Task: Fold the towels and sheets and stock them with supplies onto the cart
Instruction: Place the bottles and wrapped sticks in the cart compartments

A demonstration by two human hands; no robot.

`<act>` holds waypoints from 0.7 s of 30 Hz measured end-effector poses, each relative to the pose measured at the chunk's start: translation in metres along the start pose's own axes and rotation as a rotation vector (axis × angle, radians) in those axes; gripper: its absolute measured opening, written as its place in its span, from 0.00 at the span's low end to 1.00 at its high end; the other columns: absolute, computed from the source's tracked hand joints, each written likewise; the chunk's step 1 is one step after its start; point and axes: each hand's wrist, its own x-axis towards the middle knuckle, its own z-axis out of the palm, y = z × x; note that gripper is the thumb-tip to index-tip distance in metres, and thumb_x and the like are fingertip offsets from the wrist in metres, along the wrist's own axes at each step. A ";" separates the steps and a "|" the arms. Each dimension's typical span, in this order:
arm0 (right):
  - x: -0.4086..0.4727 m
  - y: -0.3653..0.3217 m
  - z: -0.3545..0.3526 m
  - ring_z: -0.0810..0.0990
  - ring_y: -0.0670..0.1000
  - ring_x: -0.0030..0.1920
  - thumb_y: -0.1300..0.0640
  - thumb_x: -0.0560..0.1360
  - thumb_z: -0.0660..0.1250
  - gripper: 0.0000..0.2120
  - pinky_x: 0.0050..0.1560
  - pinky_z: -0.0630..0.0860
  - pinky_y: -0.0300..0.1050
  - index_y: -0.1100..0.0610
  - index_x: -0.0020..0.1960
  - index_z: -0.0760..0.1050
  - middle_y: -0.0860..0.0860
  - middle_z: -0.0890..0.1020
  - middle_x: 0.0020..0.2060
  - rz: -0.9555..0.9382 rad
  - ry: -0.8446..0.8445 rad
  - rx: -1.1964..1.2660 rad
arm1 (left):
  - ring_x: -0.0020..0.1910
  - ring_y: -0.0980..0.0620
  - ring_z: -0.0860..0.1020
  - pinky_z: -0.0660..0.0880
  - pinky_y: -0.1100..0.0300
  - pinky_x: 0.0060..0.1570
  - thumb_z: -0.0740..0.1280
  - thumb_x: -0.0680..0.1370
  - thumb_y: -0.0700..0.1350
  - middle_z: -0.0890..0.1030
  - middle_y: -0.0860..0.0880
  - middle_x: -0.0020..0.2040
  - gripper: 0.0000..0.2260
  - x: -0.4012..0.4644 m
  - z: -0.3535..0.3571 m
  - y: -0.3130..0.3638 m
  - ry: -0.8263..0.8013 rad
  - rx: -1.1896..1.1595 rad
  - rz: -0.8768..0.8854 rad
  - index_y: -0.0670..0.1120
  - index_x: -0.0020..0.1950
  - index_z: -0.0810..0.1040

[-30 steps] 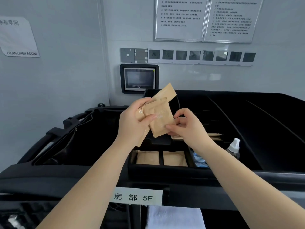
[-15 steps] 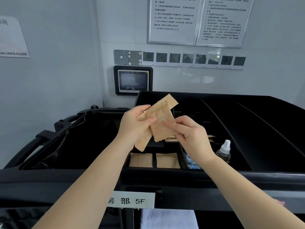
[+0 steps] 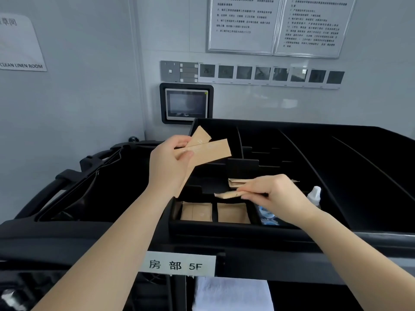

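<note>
A brown paper packet lay flat in the pinch of a worker's right hand, thumb and fingertips pressed on its near end, as it hung just above the small front compartments of a black housekeeping cart. The left hand, raised at about 10 o'clock from the packet, gripped a fanned bundle of packets, the thumb clamped across their lower ends and the fingers curled behind. Directly below the pinched packet, two compartments already held stacks of the same brown packets; another few packets lay on the divider ledge just behind the right hand. At 3 o'clock from the hand stood a small white-capped bottle, and blue-wrapped items showed in the slot beneath the wrist. A label reading "5F" marked the cart's front edge, with a folded white towel on the shelf at 6 o'clock below it. A wall touchscreen and framed notices hung behind. The work appeared to be at the supply-stocking stage, packets being dealt one at a time into the tray. The next move would likely call for lowering the packet flat into a compartment, easing the pinch, and then drawing another from the left-hand bundle.
</note>
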 end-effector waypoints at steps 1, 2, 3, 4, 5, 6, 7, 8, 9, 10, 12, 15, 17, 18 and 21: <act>0.000 0.001 0.003 0.83 0.45 0.47 0.57 0.75 0.70 0.09 0.49 0.80 0.45 0.54 0.55 0.83 0.47 0.85 0.45 0.018 -0.074 -0.030 | 0.52 0.59 0.76 0.68 0.73 0.48 0.69 0.75 0.39 0.79 0.58 0.51 0.13 -0.001 0.000 0.001 0.002 0.000 0.006 0.49 0.58 0.80; 0.001 0.002 0.007 0.83 0.46 0.47 0.55 0.77 0.69 0.09 0.50 0.80 0.46 0.53 0.56 0.83 0.47 0.85 0.45 0.042 -0.146 -0.069 | 0.53 0.59 0.76 0.68 0.73 0.48 0.69 0.75 0.39 0.79 0.58 0.51 0.13 -0.002 0.001 0.001 0.003 -0.001 0.010 0.49 0.58 0.80; 0.001 0.005 0.012 0.81 0.46 0.49 0.53 0.78 0.67 0.10 0.52 0.78 0.47 0.51 0.57 0.82 0.46 0.85 0.46 0.070 -0.212 -0.115 | 0.53 0.59 0.76 0.68 0.73 0.49 0.69 0.75 0.38 0.80 0.58 0.51 0.13 -0.003 0.002 0.002 0.003 -0.005 0.012 0.49 0.58 0.81; 0.002 0.008 0.016 0.80 0.47 0.51 0.51 0.79 0.64 0.11 0.55 0.77 0.48 0.49 0.58 0.81 0.46 0.85 0.47 0.098 -0.268 -0.165 | 0.53 0.59 0.77 0.68 0.73 0.49 0.69 0.75 0.38 0.80 0.57 0.51 0.13 -0.004 0.003 0.002 0.001 -0.010 0.014 0.49 0.58 0.81; 0.002 0.010 0.020 0.79 0.47 0.54 0.49 0.79 0.63 0.12 0.59 0.74 0.48 0.48 0.59 0.81 0.45 0.84 0.49 0.133 -0.316 -0.208 | 0.53 0.59 0.77 0.68 0.74 0.49 0.69 0.75 0.38 0.80 0.57 0.51 0.13 -0.005 0.004 0.002 -0.001 -0.017 0.014 0.49 0.58 0.81; 0.003 0.011 0.021 0.78 0.47 0.57 0.48 0.80 0.62 0.13 0.63 0.72 0.49 0.47 0.61 0.80 0.45 0.84 0.51 0.173 -0.356 -0.227 | 0.53 0.59 0.77 0.68 0.74 0.49 0.69 0.75 0.38 0.80 0.57 0.51 0.13 -0.006 0.005 0.001 -0.004 -0.021 0.014 0.49 0.57 0.81; 0.003 0.011 0.021 0.78 0.46 0.59 0.48 0.79 0.62 0.14 0.65 0.70 0.48 0.47 0.62 0.79 0.45 0.83 0.53 0.210 -0.387 -0.222 | 0.52 0.60 0.77 0.68 0.74 0.48 0.69 0.75 0.38 0.80 0.58 0.50 0.13 -0.007 0.006 0.001 -0.007 -0.023 0.013 0.49 0.57 0.81; 0.005 0.011 0.021 0.78 0.45 0.59 0.48 0.79 0.63 0.14 0.66 0.70 0.47 0.47 0.63 0.78 0.44 0.83 0.55 0.236 -0.410 -0.200 | 0.52 0.60 0.77 0.67 0.75 0.48 0.70 0.75 0.38 0.80 0.58 0.50 0.13 -0.008 0.007 0.000 -0.010 -0.023 0.013 0.49 0.57 0.81; 0.006 0.011 0.020 0.79 0.45 0.58 0.48 0.78 0.64 0.14 0.67 0.70 0.47 0.48 0.63 0.78 0.44 0.83 0.56 0.253 -0.431 -0.177 | 0.52 0.61 0.76 0.67 0.76 0.47 0.70 0.75 0.39 0.79 0.59 0.50 0.13 -0.008 0.007 0.000 -0.014 -0.022 0.015 0.49 0.57 0.81; 0.007 0.010 0.018 0.79 0.44 0.58 0.48 0.78 0.65 0.15 0.67 0.70 0.47 0.48 0.63 0.78 0.44 0.82 0.56 0.267 -0.457 -0.159 | 0.52 0.61 0.76 0.66 0.78 0.47 0.70 0.75 0.39 0.79 0.59 0.50 0.13 -0.009 0.007 -0.001 -0.019 -0.022 0.020 0.50 0.57 0.81; 0.009 0.009 0.014 0.78 0.45 0.60 0.46 0.77 0.66 0.17 0.68 0.69 0.47 0.49 0.63 0.78 0.45 0.82 0.57 0.301 -0.523 -0.135 | 0.52 0.62 0.76 0.65 0.81 0.46 0.70 0.75 0.39 0.79 0.60 0.50 0.13 -0.010 0.007 -0.002 -0.027 -0.027 0.033 0.50 0.57 0.81; 0.007 0.007 0.009 0.76 0.44 0.63 0.44 0.75 0.66 0.19 0.70 0.67 0.48 0.50 0.63 0.78 0.45 0.81 0.59 0.308 -0.567 -0.100 | 0.52 0.62 0.76 0.65 0.82 0.46 0.70 0.75 0.39 0.79 0.59 0.50 0.13 -0.011 0.006 -0.002 -0.038 -0.048 0.033 0.50 0.57 0.81; 0.004 0.004 0.006 0.76 0.44 0.61 0.43 0.74 0.66 0.19 0.67 0.69 0.47 0.51 0.61 0.79 0.45 0.81 0.59 0.314 -0.537 -0.063 | 0.53 0.62 0.76 0.66 0.80 0.46 0.70 0.75 0.39 0.79 0.59 0.51 0.13 -0.011 0.005 -0.002 -0.052 -0.057 0.033 0.50 0.58 0.81; 0.002 0.002 0.004 0.77 0.44 0.59 0.43 0.74 0.66 0.20 0.64 0.72 0.46 0.51 0.61 0.79 0.46 0.82 0.58 0.315 -0.498 -0.044 | 0.53 0.62 0.76 0.66 0.79 0.46 0.70 0.75 0.39 0.79 0.59 0.51 0.13 -0.011 0.005 -0.002 -0.061 -0.062 0.039 0.50 0.58 0.81; 0.002 -0.007 -0.002 0.80 0.45 0.54 0.44 0.72 0.67 0.20 0.57 0.77 0.44 0.55 0.58 0.81 0.48 0.83 0.52 0.239 -0.155 0.025 | 0.53 0.63 0.76 0.68 0.76 0.48 0.70 0.75 0.39 0.80 0.60 0.52 0.13 -0.010 0.004 0.000 -0.109 -0.087 0.060 0.51 0.58 0.80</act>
